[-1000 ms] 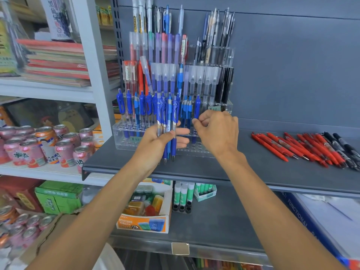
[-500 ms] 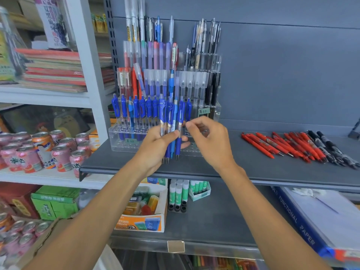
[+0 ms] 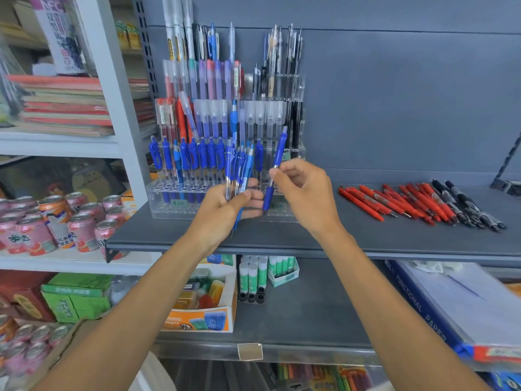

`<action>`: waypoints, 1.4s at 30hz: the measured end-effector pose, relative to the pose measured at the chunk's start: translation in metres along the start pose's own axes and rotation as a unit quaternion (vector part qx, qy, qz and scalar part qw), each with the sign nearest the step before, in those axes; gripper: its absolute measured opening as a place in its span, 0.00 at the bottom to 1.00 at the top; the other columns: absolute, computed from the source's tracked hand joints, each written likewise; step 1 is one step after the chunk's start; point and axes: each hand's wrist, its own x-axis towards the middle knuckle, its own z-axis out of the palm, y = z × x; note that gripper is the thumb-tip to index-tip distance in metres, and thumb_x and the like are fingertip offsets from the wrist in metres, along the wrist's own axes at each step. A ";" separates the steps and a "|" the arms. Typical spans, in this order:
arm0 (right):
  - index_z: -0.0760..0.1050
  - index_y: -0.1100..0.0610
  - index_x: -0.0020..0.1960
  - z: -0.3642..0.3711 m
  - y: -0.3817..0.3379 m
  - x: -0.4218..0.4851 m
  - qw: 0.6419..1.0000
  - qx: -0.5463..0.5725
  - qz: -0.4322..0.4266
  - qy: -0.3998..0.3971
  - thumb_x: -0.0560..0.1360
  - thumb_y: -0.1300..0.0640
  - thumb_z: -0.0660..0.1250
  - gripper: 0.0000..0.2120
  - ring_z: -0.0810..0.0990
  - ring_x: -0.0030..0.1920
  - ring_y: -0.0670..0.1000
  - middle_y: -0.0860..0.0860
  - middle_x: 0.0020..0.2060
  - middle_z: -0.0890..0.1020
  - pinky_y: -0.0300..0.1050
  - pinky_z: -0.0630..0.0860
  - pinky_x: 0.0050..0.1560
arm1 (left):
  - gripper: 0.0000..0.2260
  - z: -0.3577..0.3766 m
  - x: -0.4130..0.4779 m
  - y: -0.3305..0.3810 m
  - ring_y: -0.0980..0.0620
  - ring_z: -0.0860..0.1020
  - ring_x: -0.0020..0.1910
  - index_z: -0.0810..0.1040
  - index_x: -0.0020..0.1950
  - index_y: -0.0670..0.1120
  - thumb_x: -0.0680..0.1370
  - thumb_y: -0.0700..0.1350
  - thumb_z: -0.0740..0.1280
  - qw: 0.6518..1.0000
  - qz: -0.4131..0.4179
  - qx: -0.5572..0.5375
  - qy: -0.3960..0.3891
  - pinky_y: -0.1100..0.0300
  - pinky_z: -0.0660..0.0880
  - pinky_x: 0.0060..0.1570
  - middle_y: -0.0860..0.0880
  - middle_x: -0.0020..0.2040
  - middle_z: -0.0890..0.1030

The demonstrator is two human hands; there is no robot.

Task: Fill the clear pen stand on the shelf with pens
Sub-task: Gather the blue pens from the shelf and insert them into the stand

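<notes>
A tiered clear pen stand stands at the left of the grey shelf, its back rows packed with pens and its front row holding blue pens on the left. My left hand grips a small bundle of blue pens upright in front of the stand. My right hand pinches a single blue pen, tip down and tilted right, just right of the bundle and above the stand's front right holes.
Red pens and black pens lie loose on the shelf to the right. Pink drink cans crowd the white shelf at left. Glue sticks and a box of erasers sit on the shelf below.
My right hand has pulled one blue pen out of the bundle and drawn it to the right. The left hand stays in place with the remaining pens.
</notes>
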 end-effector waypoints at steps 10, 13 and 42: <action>0.79 0.57 0.46 -0.003 -0.001 0.042 0.998 -0.030 0.025 0.047 0.78 0.57 0.66 0.05 0.83 0.39 0.52 0.51 0.38 0.83 0.54 0.82 0.45 | 0.09 -0.018 0.013 0.000 0.53 0.62 0.27 0.75 0.58 0.44 0.84 0.44 0.57 0.999 0.008 0.037 0.006 0.60 0.62 0.27 0.52 0.31 0.67; 0.78 0.56 0.45 0.001 -0.005 0.048 0.997 -0.028 0.011 0.067 0.79 0.57 0.66 0.05 0.84 0.40 0.53 0.50 0.38 0.83 0.53 0.82 0.45 | 0.07 -0.019 0.016 -0.001 0.54 0.59 0.24 0.74 0.56 0.42 0.83 0.40 0.57 1.000 -0.015 -0.008 0.005 0.61 0.55 0.25 0.51 0.30 0.65; 0.82 0.52 0.45 0.013 0.001 0.034 0.946 -0.321 0.038 -0.039 0.75 0.46 0.70 0.09 0.82 0.47 0.52 0.47 0.40 0.86 0.48 0.78 0.52 | 0.08 -0.018 0.011 -0.004 0.48 0.84 0.48 0.72 0.58 0.37 0.82 0.38 0.58 0.998 0.064 0.009 0.019 0.58 0.79 0.50 0.49 0.54 0.84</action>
